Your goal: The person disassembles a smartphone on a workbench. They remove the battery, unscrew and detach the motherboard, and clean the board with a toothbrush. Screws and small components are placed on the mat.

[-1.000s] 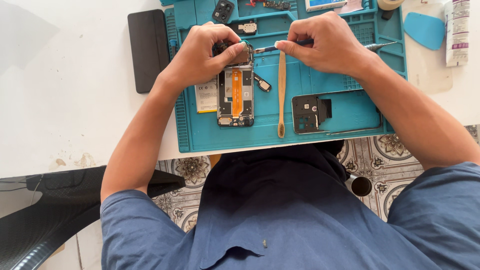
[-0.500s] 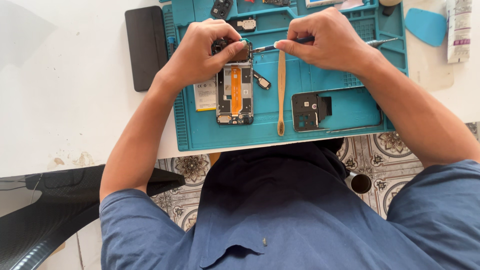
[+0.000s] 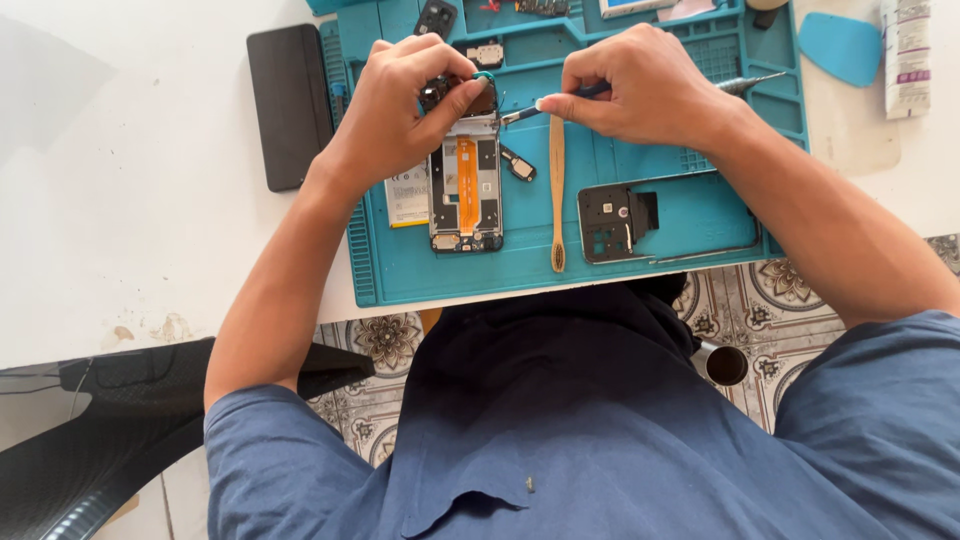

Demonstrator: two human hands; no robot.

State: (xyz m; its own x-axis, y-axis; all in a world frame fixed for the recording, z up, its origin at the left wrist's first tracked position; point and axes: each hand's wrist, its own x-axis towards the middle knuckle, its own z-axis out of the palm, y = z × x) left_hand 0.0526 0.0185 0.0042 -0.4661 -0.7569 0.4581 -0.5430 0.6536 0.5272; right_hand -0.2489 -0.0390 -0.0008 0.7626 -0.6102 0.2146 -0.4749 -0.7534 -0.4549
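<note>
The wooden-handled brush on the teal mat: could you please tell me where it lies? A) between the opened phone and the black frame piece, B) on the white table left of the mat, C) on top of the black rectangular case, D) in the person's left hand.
A: the brush lies lengthwise on the mat, with the opened phone to its left and the black frame piece to its right.

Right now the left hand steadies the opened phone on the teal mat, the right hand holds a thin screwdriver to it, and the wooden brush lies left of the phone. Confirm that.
Not quite. The head view shows the wooden brush lying right of the opened phone, not left. The rest holds: the left hand steadies the phone on the teal mat, and the right hand holds the thin screwdriver to it.
</note>
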